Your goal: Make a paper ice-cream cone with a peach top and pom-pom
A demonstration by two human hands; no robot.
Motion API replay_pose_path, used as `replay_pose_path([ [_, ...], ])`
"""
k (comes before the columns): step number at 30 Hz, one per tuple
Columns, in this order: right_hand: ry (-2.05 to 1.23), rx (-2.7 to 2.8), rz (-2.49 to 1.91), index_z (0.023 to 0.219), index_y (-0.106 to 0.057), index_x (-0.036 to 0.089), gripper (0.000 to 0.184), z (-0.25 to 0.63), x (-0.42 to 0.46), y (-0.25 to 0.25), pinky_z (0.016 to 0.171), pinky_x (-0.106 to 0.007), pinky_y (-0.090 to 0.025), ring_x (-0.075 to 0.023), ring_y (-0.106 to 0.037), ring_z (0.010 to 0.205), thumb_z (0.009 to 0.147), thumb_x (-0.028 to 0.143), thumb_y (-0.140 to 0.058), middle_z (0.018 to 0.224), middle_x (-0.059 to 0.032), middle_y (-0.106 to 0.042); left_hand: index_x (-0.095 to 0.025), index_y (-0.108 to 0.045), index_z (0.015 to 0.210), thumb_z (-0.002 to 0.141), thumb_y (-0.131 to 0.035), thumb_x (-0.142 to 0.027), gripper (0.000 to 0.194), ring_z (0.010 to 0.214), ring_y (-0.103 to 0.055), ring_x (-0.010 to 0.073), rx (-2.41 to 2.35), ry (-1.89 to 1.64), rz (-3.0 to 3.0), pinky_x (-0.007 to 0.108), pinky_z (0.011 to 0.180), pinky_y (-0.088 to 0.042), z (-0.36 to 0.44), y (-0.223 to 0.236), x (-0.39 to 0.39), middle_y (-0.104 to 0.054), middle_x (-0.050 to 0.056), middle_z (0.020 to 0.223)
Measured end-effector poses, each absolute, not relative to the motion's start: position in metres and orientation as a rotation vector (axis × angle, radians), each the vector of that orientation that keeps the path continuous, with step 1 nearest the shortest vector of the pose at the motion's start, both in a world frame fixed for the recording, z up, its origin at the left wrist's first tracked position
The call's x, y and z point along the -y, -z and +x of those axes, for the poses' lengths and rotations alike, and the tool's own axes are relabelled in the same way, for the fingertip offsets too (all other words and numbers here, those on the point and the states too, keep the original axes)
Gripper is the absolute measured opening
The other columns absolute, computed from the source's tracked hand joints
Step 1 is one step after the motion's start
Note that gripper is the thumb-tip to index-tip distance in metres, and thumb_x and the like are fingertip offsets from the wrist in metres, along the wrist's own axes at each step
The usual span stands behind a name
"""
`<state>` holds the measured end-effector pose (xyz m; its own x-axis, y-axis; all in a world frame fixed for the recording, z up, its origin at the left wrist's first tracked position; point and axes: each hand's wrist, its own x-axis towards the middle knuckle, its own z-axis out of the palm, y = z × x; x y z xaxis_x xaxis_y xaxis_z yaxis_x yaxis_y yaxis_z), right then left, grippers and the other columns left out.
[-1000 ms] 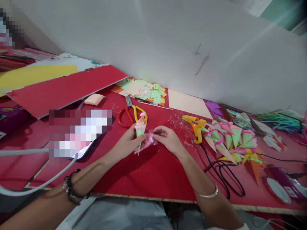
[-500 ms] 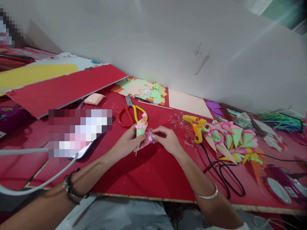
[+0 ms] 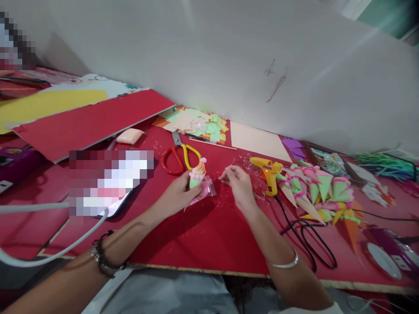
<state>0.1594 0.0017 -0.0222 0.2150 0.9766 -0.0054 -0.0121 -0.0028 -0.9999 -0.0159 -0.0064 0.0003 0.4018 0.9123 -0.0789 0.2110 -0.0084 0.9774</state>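
My left hand is closed round a small craft ice cream cone. The cone is green, with a peach swirl, a ring of pink beads and a pink ball on top. In the same hand is a clear plastic packet of pink clay, pressed against the cone. My right hand hovers a little to the right, apart from the packet, with thumb and fingertips pinched together. Whatever small bit may be between them is too tiny to make out. Just behind the cone lie scissors with red and yellow handles.
A yellow glue gun with a black cord lies right of my right hand, beside a pile of finished paper cones. Paper scraps and a peach clay packet lie behind. A phone lies at left with a white cable.
My right hand has let go of the pink packet and moved right and slightly up. My left hand has shifted slightly right with the cone and packet.
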Motion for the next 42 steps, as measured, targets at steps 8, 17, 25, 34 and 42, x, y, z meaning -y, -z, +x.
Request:
replay_pose_path([
  [8,-1.300,0.854,-1.060,0.082,-0.064,0.019,0.016,0.154,0.002,0.016,0.069,-0.026,-0.047,-0.0101,-0.060,0.067,0.069,0.027,-0.061,0.068,0.0005,-0.063,-0.015,-0.050,0.093,0.075,-0.048,-0.030,0.024,0.065,-0.054,0.0140,-1.112,-0.742,1.483,0.023,0.058,-0.042,-0.016,-0.002,0.007,-0.059,-0.001,0.074],
  [17,-1.411,0.935,-1.072,0.082,-0.065,0.018,0.017,0.148,0.007,0.013,0.064,-0.022,-0.048,-0.0102,-0.062,0.066,0.067,0.027,-0.064,0.073,-0.0011,-0.067,-0.015,-0.050,0.091,0.072,-0.050,-0.027,0.023,0.062,-0.053,0.0133,-1.099,-0.757,1.424,0.024,0.056,-0.043,-0.016,-0.001,0.008,-0.058,-0.001,0.071],
  [25,-1.349,1.039,-1.100,0.063,-0.057,0.018,0.013,0.147,0.010,0.011,0.046,-0.018,-0.042,-0.0068,-0.054,0.045,0.066,0.028,-0.065,0.052,0.0044,-0.059,-0.014,-0.049,0.086,0.070,-0.054,-0.030,0.023,0.065,-0.056,0.0139,-0.994,-0.764,1.278,0.026,0.060,-0.045,-0.017,0.003,0.006,-0.057,-0.001,0.072],
  [34,-1.553,1.053,-1.037,0.077,-0.063,0.017,0.018,0.148,0.010,0.011,0.050,-0.019,-0.045,-0.0073,-0.058,0.049,0.073,0.033,-0.057,0.060,0.0007,-0.063,-0.014,-0.051,0.080,0.071,-0.053,-0.025,0.015,0.063,-0.056,0.0129,-0.994,-0.744,1.194,0.024,0.059,-0.045,-0.020,-0.002,0.008,-0.059,0.000,0.068],
  [42,-1.501,0.966,-1.058,0.082,-0.065,0.019,0.021,0.149,0.008,0.013,0.072,-0.024,-0.049,-0.0121,-0.062,0.077,0.062,0.022,-0.068,0.080,-0.0018,-0.067,-0.014,-0.051,0.076,0.073,-0.050,-0.026,0.013,0.061,-0.053,0.0122,-0.977,-0.739,1.242,0.023,0.057,-0.042,-0.019,-0.005,0.009,-0.055,0.000,0.068],
])
